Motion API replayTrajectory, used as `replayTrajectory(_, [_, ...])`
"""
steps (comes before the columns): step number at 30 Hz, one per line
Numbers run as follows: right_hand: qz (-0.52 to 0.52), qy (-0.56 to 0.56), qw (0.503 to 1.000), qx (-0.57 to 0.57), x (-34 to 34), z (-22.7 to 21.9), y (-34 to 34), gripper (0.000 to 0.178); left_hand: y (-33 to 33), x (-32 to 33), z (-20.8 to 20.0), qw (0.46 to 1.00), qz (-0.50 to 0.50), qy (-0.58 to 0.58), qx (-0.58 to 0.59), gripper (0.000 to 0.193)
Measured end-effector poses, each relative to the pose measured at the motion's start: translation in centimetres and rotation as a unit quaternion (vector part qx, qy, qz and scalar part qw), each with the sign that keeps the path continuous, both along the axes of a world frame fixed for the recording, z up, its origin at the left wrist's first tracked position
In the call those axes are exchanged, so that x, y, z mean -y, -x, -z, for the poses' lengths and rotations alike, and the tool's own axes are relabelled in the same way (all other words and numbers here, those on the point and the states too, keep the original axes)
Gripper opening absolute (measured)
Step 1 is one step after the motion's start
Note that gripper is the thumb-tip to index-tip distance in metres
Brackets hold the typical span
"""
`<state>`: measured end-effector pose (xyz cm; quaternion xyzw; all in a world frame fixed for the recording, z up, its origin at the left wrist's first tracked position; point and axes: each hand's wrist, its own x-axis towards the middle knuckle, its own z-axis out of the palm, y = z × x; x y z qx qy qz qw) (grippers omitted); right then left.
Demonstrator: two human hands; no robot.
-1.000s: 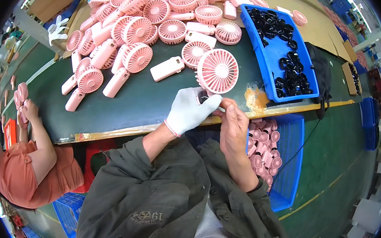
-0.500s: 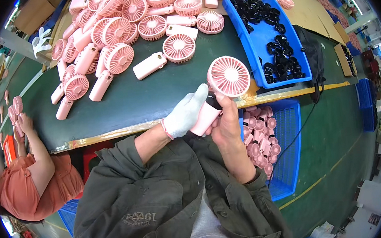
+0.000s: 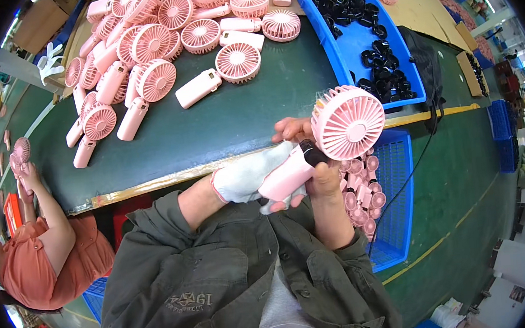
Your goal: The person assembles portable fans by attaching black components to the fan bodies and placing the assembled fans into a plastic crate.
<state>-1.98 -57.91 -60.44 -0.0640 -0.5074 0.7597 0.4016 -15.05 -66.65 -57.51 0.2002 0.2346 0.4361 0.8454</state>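
Note:
A pink handheld fan (image 3: pixel 354 132) is tilted in front of me, its round grille to the right and its handle (image 3: pixel 285 176) slanting down to the left. My left hand (image 3: pixel 243 177), in a white glove, is closed around the handle, with fingertips showing beneath it. A black plastic piece (image 3: pixel 313 153) sits at the neck between handle and grille. My bare right hand (image 3: pixel 328 190) grips the fan at this neck, thumb on the near side and fingers reaching behind. The grille and handle hide part of both hands.
Many pink fans (image 3: pixel 156 79) are heaped on the green table (image 3: pixel 209 128). A blue tray (image 3: pixel 353 62) of black plastic pieces stands at the right. Below the edge, a blue crate (image 3: pixel 398 214) holds more fans. A black cable (image 3: pixel 411 182) hangs nearby. At left, a co-worker (image 3: pixel 51 245) holds a fan.
The fan has moved right and slightly down, and its grille has turned to show more of its side. My right hand's fingers now reach behind the neck. The co-worker's fan has shifted slightly.

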Motion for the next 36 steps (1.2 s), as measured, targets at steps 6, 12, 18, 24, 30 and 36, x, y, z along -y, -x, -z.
replayTrajectory(6, [-0.051,0.038,0.996,-0.064,0.0,1.1,0.3,0.087,-2.4,-0.7,-1.0,0.58,-0.342,-0.328,-0.662,0.045])
replayTrajectory(12, [0.044,0.03,0.996,-0.072,0.7,4.9,-4.8,0.061,1.0,-0.4,-1.2,0.435,-0.364,-0.429,-0.703,0.047])
replayTrajectory(18, [0.155,0.377,0.911,-0.058,-0.6,12.7,-14.4,0.042,8.5,-1.7,-0.4,0.308,-0.316,-0.237,-0.866,0.037])
replayTrajectory(24, [0.407,0.521,0.739,0.131,-0.7,17.8,-18.0,0.037,12.7,-4.4,2.6,0.288,-0.239,-0.151,-0.915,0.039])
replayTrajectory(30, [0.372,-0.025,0.903,0.215,-4.5,0.3,-10.5,0.01,11.1,-5.9,1.1,0.328,-0.167,-0.14,-0.919,0.041])
replayTrajectory(36, [0.389,-0.597,0.637,0.292,-16.2,-4.2,-5.1,0.006,8.0,-4.7,1.4,0.277,-0.182,-0.331,-0.883,0.039])
